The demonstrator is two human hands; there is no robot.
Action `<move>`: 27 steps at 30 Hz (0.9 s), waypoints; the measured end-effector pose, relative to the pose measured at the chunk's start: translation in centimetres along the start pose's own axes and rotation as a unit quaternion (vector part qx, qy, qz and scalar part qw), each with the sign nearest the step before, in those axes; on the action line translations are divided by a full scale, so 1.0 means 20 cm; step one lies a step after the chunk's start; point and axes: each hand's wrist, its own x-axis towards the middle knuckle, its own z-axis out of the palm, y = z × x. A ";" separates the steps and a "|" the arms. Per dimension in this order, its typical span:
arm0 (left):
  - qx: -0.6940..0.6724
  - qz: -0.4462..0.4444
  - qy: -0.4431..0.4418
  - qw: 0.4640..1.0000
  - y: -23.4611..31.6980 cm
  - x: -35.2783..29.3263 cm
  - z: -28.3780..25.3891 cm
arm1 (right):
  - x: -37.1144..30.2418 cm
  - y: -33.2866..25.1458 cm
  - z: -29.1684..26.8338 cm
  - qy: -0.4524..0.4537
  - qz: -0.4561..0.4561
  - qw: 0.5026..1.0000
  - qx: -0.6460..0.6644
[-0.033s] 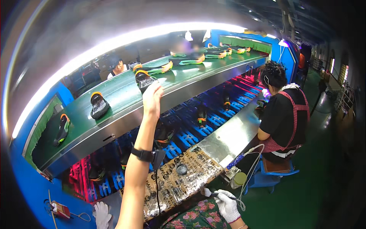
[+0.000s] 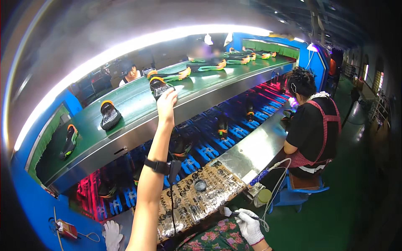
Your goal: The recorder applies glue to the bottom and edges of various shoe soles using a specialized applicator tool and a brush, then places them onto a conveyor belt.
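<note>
Head view, clock positions read from its centre. I watch my bare left hand (image 2: 166, 103) reach toward eleven o'clock, to the near end of a black shoe with an orange collar (image 2: 159, 85), which lies on the green belt (image 2: 132, 106). Compared with the picture just prior, the fingers are drawn slightly closer together at that end, while the shoe keeps its place among its neighbours. I take this as a shift from reaching toward handling; the shoe remains on the belt. At five o'clock, my right hand (image 2: 250, 228), in a white glove, grasps a dark-handled brush (image 2: 235, 214). The brush rests in my fingers well apart from the shoe. At six o'clock, a small round dish (image 2: 200, 185) sits on the covered counter (image 2: 180, 198).

Hidden or unclear: the left fingers cover the shoe's near end and the thumb is lost behind them, so contact seems likely, but I cannot tell whether they clasp it. The gloved fingers hide part of the brush handle, and the lower edge cuts off both forearms. Toward seven o'clock, red light and shadow blur the shoes on the lower tier (image 2: 117, 205). At three o'clock, a seated co-worker (image 2: 312, 121) largely blocks what their hands hold.
</note>
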 end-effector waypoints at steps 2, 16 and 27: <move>0.174 -0.081 0.026 0.981 0.05 0.05 0.04 | 0.00 0.02 -0.02 -0.007 0.009 1.000 -0.004; 0.669 0.125 -0.098 0.726 -0.33 0.48 0.46 | 0.02 -0.13 0.10 -0.007 -0.011 0.991 -0.133; 0.782 -0.167 -0.154 0.580 -0.43 0.93 0.66 | 0.21 -0.20 -0.04 0.053 0.029 0.988 -0.140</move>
